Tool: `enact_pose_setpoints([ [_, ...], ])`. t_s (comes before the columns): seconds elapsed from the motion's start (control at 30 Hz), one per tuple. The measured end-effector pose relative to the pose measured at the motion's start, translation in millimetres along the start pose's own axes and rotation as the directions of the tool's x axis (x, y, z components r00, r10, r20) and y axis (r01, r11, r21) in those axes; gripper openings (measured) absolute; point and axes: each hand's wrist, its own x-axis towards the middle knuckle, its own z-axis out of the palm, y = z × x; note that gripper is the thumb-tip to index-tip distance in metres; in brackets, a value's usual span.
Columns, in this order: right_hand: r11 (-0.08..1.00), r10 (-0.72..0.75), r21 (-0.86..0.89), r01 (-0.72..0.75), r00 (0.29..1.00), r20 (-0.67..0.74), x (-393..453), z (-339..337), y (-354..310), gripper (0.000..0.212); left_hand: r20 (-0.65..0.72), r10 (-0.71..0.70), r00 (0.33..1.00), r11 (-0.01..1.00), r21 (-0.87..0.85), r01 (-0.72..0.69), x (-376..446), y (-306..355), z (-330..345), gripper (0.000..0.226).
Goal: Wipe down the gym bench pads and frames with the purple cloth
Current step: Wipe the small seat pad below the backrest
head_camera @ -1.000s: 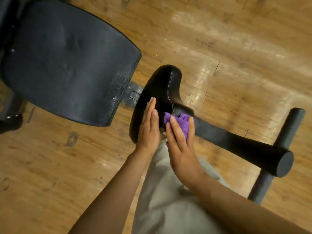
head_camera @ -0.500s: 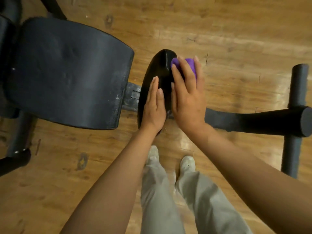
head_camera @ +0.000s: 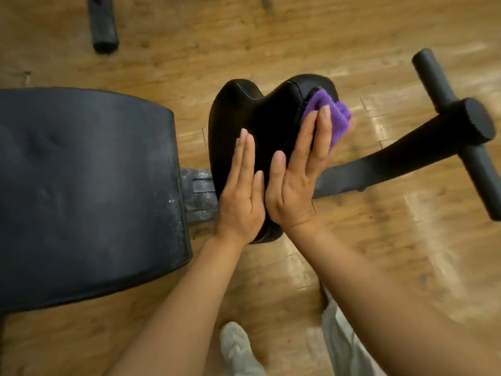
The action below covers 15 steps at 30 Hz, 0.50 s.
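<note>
The small black seat pad [head_camera: 252, 115] stands tilted at the centre. My left hand [head_camera: 241, 191] lies flat on its near face, fingers straight. My right hand [head_camera: 298, 172] presses the bunched purple cloth [head_camera: 329, 112] against the pad's right edge. The cloth is pinched between its fingers, with one fingertip showing beyond it. The large black back pad [head_camera: 86, 191] fills the left side. A worn metal bracket [head_camera: 199, 196] joins the two pads. The black frame bar [head_camera: 401, 156] runs right to a crossbar [head_camera: 458, 126].
Wooden floor [head_camera: 298, 36] surrounds the bench. Another black frame foot [head_camera: 103, 23] sits at the top left. My grey trousers and a shoe [head_camera: 235, 346] show at the bottom, close to the bench.
My right hand has slid the cloth from the pad's top round to its right edge. The left hand has stayed flat on the pad. My view has swung left and closer.
</note>
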Motion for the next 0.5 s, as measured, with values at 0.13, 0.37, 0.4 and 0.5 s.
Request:
enact_pose_setpoints([
  [0.13, 0.985, 0.089, 0.138, -0.107, 0.988, 0.129, -28, -1, -4, 0.063, -0.001, 0.121, 0.993, 0.991, -0.064, -0.121, -2, -20, 10, 0.052],
  [0.37, 0.957, 0.083, 0.226, -0.181, 0.920, 0.383, -72, -26, 1, 0.052, -0.166, 0.213, 0.963, 0.966, -0.113, -0.233, -2, -38, 28, 0.050],
  [0.4, 0.959, 0.076, 0.224, -0.175, 0.917, 0.391, -74, -28, 2, 0.051, -0.174, 0.212, 0.962, 0.964, -0.122, -0.235, -1, -39, 29, 0.050],
  [0.5, 0.953, 0.056, 0.252, -0.166, 0.917, 0.394, -88, -36, 4, 0.051, -0.186, 0.227, 0.956, 0.959, -0.130, -0.252, -3, -40, 30, 0.050],
])
